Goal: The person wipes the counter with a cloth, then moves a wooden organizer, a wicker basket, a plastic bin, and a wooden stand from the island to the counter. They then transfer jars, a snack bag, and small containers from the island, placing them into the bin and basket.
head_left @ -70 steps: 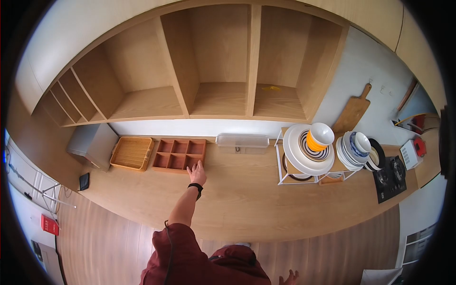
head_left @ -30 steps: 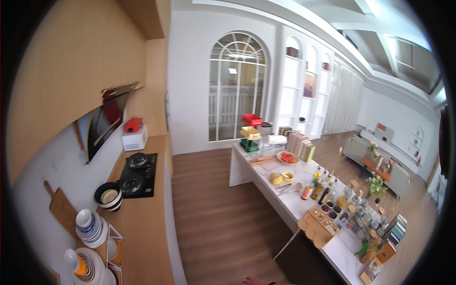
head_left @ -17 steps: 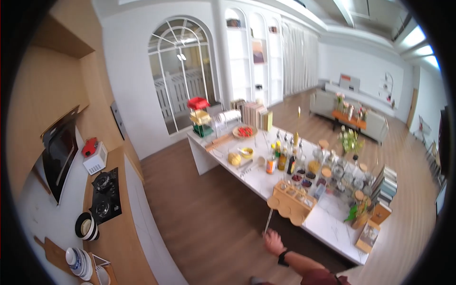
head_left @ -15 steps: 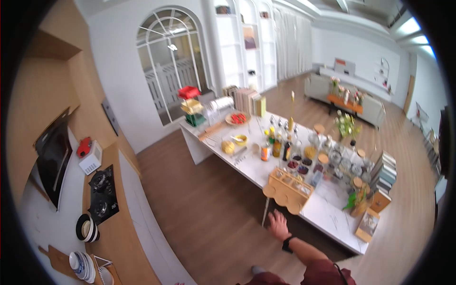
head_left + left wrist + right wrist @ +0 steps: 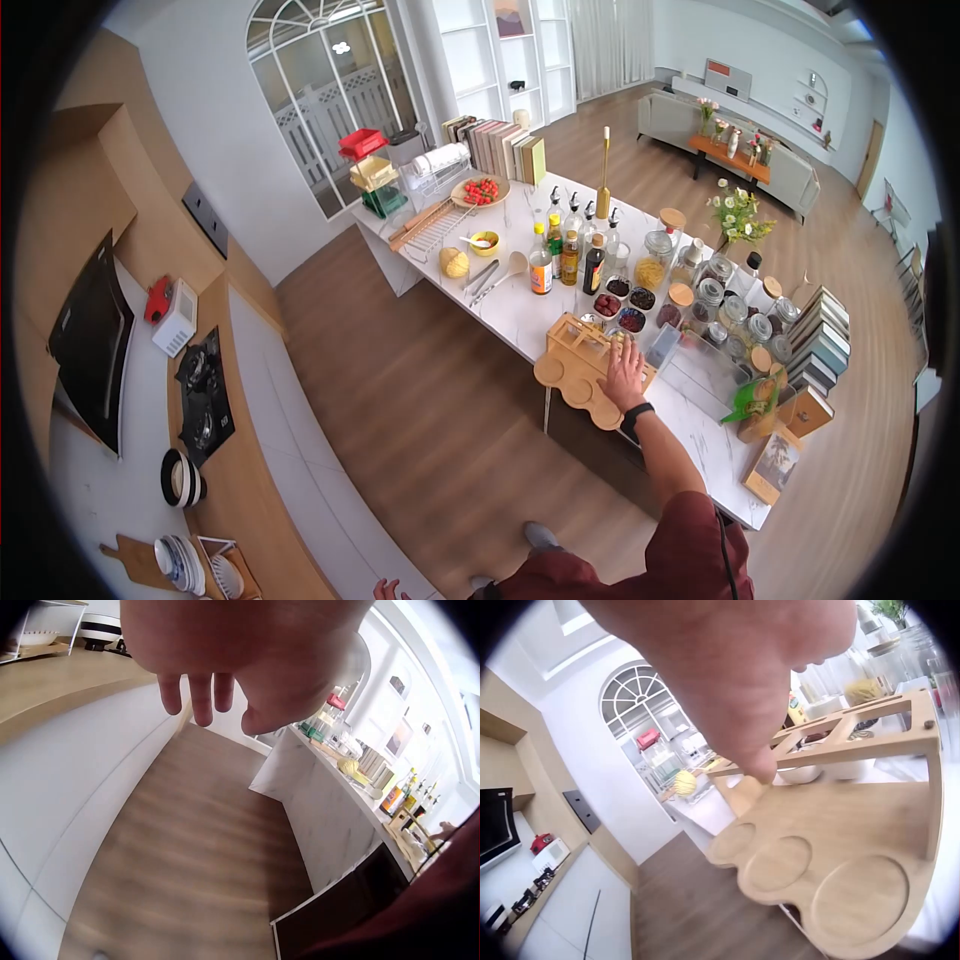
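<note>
A wide wooden floor (image 5: 400, 420) is stretching through a bright, pale-walled room; clock directions here are taking the right hand as the dial's centre in the head view. A long white marbled island (image 5: 715, 470) is running from about 10 o'clock down to 4. A wooden counter (image 5: 250, 490) is lining the far side at 8 to 9 o'clock, and a pale sofa (image 5: 670, 120) is standing well apart at 12 to 1.

A light wooden rack (image 5: 575, 365) is sitting along the island's near edge, its long axis slanting from 10 to 4 o'clock. Its row of round recesses (image 5: 859, 900) is facing 8 o'clock and appears to be jutting past that edge. Bottles (image 5: 570, 258) are standing near it at 11, and glass jars (image 5: 655, 265) at 12 to 2.

The right hand (image 5: 625, 372) is lying over the rack's 4 o'clock end, so most of the rack is extending toward 9 from it. Its fingers are looking nearly straight, with the thumb (image 5: 759, 766) overlapping the top rail (image 5: 855, 750); whether they are touching is impossible to tell, and no firm hold is showing. The left hand (image 5: 240, 660) is hanging well apart at 7, fingers loose, holding nothing; the right is plainly nearer.
</note>
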A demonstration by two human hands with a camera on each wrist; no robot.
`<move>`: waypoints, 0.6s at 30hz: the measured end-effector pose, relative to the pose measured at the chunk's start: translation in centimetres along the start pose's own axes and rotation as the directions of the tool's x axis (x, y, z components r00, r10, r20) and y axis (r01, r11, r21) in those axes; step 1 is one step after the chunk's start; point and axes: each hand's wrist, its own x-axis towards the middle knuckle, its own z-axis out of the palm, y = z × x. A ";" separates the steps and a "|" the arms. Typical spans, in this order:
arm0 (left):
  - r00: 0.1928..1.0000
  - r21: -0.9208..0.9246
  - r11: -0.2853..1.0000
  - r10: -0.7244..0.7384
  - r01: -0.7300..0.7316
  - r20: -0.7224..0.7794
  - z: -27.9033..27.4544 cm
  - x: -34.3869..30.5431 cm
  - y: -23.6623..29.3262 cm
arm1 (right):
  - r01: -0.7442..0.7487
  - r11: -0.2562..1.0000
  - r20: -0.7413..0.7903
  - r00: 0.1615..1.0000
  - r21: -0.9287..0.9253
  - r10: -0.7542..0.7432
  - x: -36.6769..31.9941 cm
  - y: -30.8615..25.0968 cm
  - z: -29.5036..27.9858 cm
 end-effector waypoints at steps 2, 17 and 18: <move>0.999 0.045 0.999 -0.017 0.016 0.028 0.4 -1.5 0.7 | -0.023 1.000 0.133 0.991 0.003 0.023 1.8 1.6 0.9; 0.988 -0.007 0.991 -0.136 0.137 0.078 -0.8 -2.1 7.9 | -0.009 0.952 0.111 0.993 0.305 -0.026 -1.3 2.1 1.8; 0.985 -0.007 0.989 -0.143 0.145 0.099 -0.8 -1.4 8.5 | 0.053 0.949 0.082 0.993 0.311 -0.082 -2.2 1.5 1.1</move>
